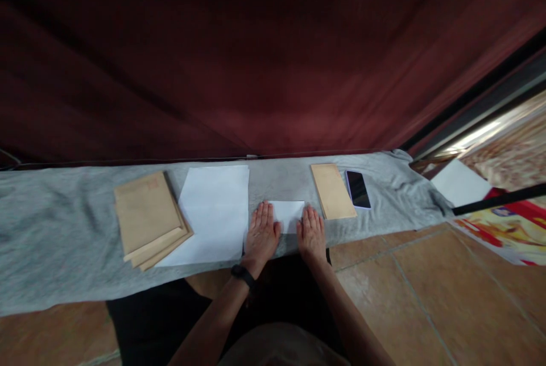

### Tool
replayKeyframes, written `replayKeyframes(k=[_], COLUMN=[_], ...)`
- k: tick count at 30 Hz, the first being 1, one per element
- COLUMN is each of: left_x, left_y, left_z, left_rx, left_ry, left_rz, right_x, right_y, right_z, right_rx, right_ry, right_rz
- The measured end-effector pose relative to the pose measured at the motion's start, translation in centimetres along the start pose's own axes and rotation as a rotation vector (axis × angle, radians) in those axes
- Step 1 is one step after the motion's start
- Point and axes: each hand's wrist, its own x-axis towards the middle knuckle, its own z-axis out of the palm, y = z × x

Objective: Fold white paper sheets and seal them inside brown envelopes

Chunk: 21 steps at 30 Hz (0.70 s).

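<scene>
My left hand (261, 234) lies flat, fingers stretched out, on the left side of a small folded white paper (289, 213). My right hand (311, 231) lies flat on the paper's right side, fingers together and extended. A black band sits on my left wrist (243, 274). The paper rests on a grey cloth (51, 235) spread over the floor. Left of my hands lies a stack of white sheets (213, 212). Further left is a pile of brown envelopes (147, 218).
A single brown envelope (331, 189) and a dark phone (357, 188) lie on the cloth to the right. A dark red curtain (256, 58) hangs behind. Tiled floor (426, 297) lies at the right, with a white sheet (459, 183) and a colourful printed mat (507, 229).
</scene>
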Motion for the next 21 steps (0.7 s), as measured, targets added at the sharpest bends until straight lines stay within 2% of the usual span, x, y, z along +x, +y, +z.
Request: replayKeyframes(k=[5,10,14,21], left_x=[-0.2,-0.3,-0.1,-0.1], left_y=[-0.6,-0.8,-0.6,-0.4], left_z=[0.3,0.4,0.3,0.2], left_rx=[0.005,0.036,0.040,0.022], left_ry=[0.000,-0.022,-0.023,0.039], left_rz=[0.056,0.085,0.068,0.062], right_x=[1.9,2.8,2.9,2.4], right_y=[-2.7,-4.4,-3.7,-0.8], right_z=[0.2,0.6,0.7,0.9], right_rx=[0.196,0.181,0.126,0.020], right_ry=[-0.164,-0.255,-0.241,-0.191], right_rz=[-0.186,-0.216,-0.177,-0.105])
